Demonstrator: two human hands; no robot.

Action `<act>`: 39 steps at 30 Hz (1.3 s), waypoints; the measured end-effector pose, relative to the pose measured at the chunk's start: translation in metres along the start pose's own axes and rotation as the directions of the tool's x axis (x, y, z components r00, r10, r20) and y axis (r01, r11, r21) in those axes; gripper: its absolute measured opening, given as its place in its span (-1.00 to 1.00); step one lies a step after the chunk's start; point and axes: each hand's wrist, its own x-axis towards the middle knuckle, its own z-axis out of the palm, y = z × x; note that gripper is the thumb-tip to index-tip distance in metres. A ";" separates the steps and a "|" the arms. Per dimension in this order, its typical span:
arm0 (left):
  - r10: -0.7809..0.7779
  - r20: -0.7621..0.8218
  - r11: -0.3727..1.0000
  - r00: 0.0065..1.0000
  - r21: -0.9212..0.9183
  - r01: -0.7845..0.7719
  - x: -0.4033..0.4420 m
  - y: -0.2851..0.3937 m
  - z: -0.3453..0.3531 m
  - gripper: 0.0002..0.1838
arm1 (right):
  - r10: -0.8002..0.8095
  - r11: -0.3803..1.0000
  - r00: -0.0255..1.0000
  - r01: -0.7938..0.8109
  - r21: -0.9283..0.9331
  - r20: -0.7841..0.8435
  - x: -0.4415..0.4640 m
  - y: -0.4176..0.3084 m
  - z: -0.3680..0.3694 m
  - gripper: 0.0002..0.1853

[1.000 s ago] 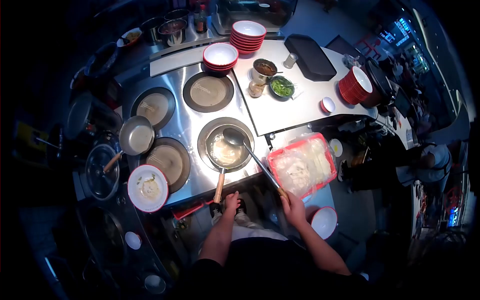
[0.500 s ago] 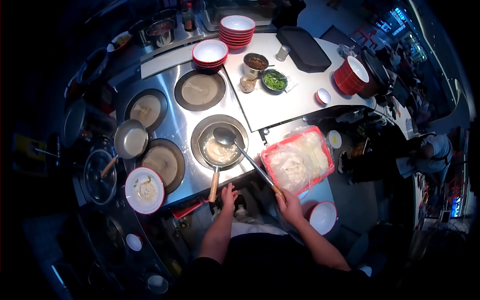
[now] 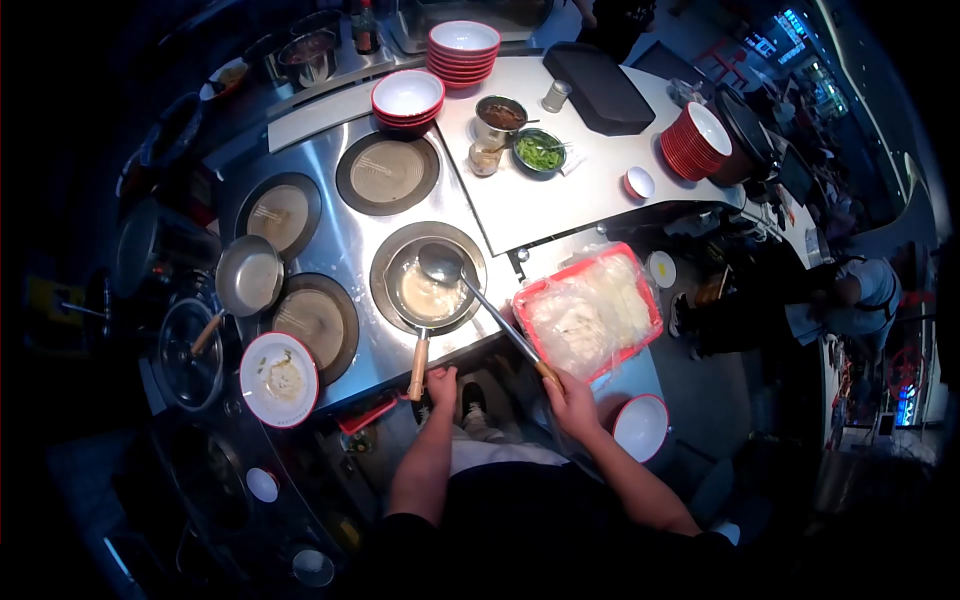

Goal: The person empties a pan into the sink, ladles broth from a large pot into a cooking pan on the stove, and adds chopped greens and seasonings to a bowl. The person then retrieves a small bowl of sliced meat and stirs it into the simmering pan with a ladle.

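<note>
My right hand [image 3: 573, 406] grips the wooden end of a long-handled ladle [image 3: 512, 336]. The ladle's dark bowl rests in a small saucepan [image 3: 405, 310] that holds pale, cloudy liquid with something whitish in it. This pan sits on the front right burner plate, its wooden handle pointing towards me. Just right of that handle, at the front edge of the steel stove [image 3: 365, 372], is my left hand [image 3: 441, 388]. Its fingers are curled in, and whatever they hold, if anything, is hidden.
A red tray [image 3: 520, 302] of plastic-wrapped dough-like food stands to the right, with a white bowl [image 3: 641, 428] below it. A second pan [image 3: 249, 277] and a used bowl [image 3: 279, 379] sit left. Stacked bowls [image 3: 463, 55] and chopped greens [image 3: 540, 151] are behind.
My left hand has gone from spread fingers to curled ones, close to the stove's front edge. The view has shifted slightly; the ladle stays in the pan, held by my right hand.
</note>
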 end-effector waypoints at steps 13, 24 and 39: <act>-0.070 -0.025 0.987 0.997 0.146 0.073 -0.001 0.019 -0.003 -0.56 | 0.055 0.992 0.998 -0.054 0.112 -0.008 -0.012 0.008 0.008 -0.70; -0.092 0.030 0.990 0.995 -0.105 0.095 -0.006 0.011 -0.003 -0.42 | 0.087 0.990 0.995 -0.090 0.104 0.038 -0.016 0.020 0.012 -0.70; -0.398 0.108 0.811 0.911 -0.423 0.404 -0.019 0.046 0.001 -0.86 | 0.126 0.981 0.991 -0.132 0.140 0.051 -0.006 0.009 0.001 -0.71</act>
